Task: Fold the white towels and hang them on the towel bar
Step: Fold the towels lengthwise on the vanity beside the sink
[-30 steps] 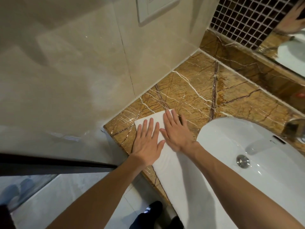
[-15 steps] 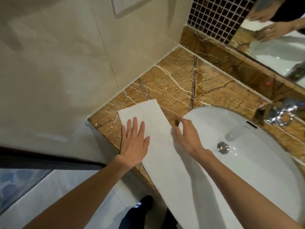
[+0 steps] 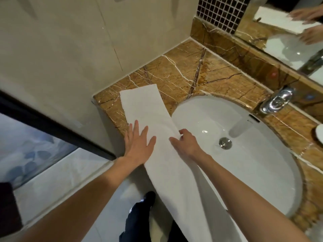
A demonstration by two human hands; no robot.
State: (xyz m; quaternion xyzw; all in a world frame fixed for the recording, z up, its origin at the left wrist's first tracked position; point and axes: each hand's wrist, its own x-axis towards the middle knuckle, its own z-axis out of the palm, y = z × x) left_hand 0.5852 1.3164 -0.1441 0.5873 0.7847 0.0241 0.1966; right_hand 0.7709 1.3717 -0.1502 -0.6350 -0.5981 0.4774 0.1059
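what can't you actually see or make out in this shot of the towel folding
Head view only:
- white towel: its near end runs under the right forearm and off the bottom edge.
- towel bar: nowhere in frame.
- white object: cut by the right edge, unidentifiable.
- right hand: fingers curl round the towel's edge; how many layers they pinch is hidden.
- faucet: blurred, details unclear.

towel [image 3: 145, 105] lies on the counter [image 3: 188, 70], left of the sink [image 3: 262, 154]; tap [image 3: 277, 100] behind the sink, mirror [image 3: 286, 39] behind that.
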